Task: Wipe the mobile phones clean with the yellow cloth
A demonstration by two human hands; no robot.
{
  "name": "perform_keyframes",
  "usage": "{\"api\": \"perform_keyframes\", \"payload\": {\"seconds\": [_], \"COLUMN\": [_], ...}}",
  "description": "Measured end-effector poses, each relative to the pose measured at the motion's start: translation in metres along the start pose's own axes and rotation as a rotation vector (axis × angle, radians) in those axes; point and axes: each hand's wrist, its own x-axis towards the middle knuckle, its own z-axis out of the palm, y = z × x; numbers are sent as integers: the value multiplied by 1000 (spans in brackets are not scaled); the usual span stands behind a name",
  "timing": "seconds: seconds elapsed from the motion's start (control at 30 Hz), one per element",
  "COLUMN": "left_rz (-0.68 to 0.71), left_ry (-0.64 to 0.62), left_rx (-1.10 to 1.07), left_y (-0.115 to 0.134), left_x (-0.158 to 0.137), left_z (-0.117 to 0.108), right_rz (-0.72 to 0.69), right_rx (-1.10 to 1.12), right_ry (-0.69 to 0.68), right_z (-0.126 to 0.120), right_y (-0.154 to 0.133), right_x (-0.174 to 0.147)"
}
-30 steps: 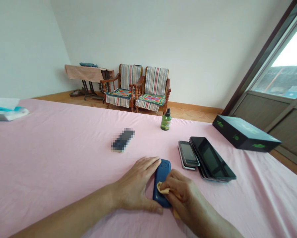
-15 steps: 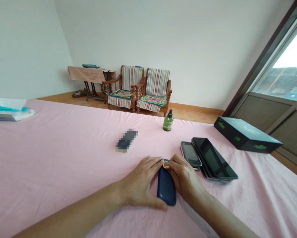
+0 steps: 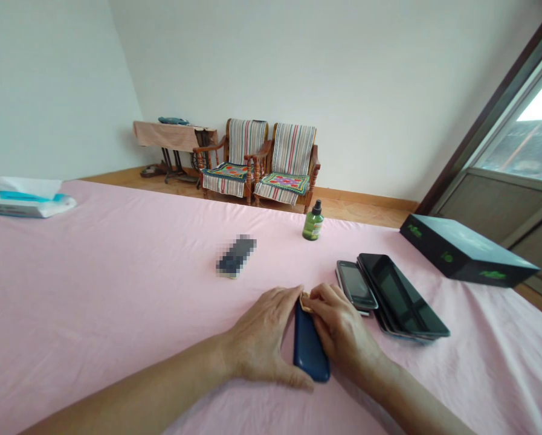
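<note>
A dark blue mobile phone (image 3: 310, 349) lies on the pink cloth, its long side running away from me. My left hand (image 3: 266, 332) braces it from the left, fingertips at the far end and thumb against the near end. Pinched in the fingers of my right hand (image 3: 343, 320) is a small yellowish piece of cloth (image 3: 306, 302), pressed on the phone's far end. The right fingers partly cover this cloth and the phone's right edge.
A phone with a blurred screen (image 3: 237, 256) lies ahead, a green spray bottle (image 3: 313, 223) beyond it. To the right are stacked phones (image 3: 356, 284), stacked tablets (image 3: 402, 296) and a black box (image 3: 465, 251). A tissue pack (image 3: 28, 202) sits far left.
The view has shifted slightly, so everything sits a little further right. My right fingers have moved slightly on the phone's far end, and more of the yellowish cloth shows.
</note>
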Motion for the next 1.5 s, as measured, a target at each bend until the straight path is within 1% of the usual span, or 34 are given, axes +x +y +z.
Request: {"api": "perform_keyframes", "payload": {"seconds": [0.2, 0.37, 0.53, 0.6, 0.63, 0.7, 0.77, 0.9, 1.03, 1.27, 1.4, 1.5], "left_rz": [-63, -6, 30, 7, -9, -43, -74, -105, -102, -109, -93, -95], "left_ry": [-67, -48, -49, -56, -59, -62, -70, -78, -76, -73, -64, -69], "left_rx": [42, 16, -12, -13, -11, -2, 5, 12, 15, -1, -3, 1], "left_y": [-4, -5, -7, -8, -8, -8, -7, -5, -6, -7, -6, -5], "left_x": [-2, 0, 1, 1, 1, 0, 0, 0, 0, 0, 0, 0], "left_z": [2, 1, 1, 1, 1, 0, 0, 1, 1, 1, 1, 1], "right_rz": [42, 44, 1, 7, 19, 26, 54, 56, 41, 47, 71, 66], "right_rx": [115, 230, 280, 302, 309, 293, 223, 72, 57, 103, 72, 53], "right_ry": [-72, -138, -284, -252, -194, -132, -62, 4, 1, -71, -46, -55], "right_z": [-8, -15, -21, -19, -16, -9, -3, 6, 4, -3, 0, -1], "right_y": [-16, -35, -47, -43, -39, -27, -12, 8, 11, -2, 0, 2], "right_x": [-11, -14, -17, -17, -17, -14, -8, 2, 5, 0, 2, 3]}}
